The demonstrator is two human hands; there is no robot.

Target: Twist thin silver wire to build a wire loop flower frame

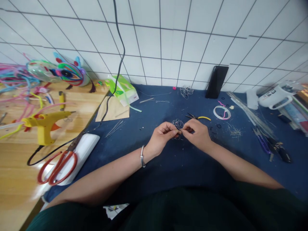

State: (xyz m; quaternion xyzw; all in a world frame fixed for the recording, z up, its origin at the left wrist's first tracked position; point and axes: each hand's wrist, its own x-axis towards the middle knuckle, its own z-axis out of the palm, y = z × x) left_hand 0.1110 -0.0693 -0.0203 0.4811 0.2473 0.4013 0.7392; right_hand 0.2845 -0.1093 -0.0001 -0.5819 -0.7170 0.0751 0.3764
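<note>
- Currently, loose tangle of thin silvery wire [177, 122] sits mid-tabletop, between and just behind both hands; resting or lifted, can't tell.
- Look: fine, springy, messy open loops, roughly round, strands sticking out on the far side and below the fingertips; centre hidden by fingers.
- Left hand [161, 137]: grip together, thumb and forefinger pinched on the tangle; exact bit too small to make out. Silver metal bracelet [142, 156] on the wrist.
- Right hand [198, 134]: grip together too, thumb and forefinger clamped on the same tangle, tips almost meeting the left ones.
- Pliers with yellow handle and dark metal head [204, 118]: lying just behind the right hand.
- Second tangle of silvery wire [186, 91]: farther back, near the white tiled wall [173, 41].
- Black rectangular phone [217, 82]: propped against that wall.
- Pale ring-shaped coil [221, 113] and scattered short wire bits [234, 131]: flat on the dark blue tabletop [154, 110], right side.
</note>
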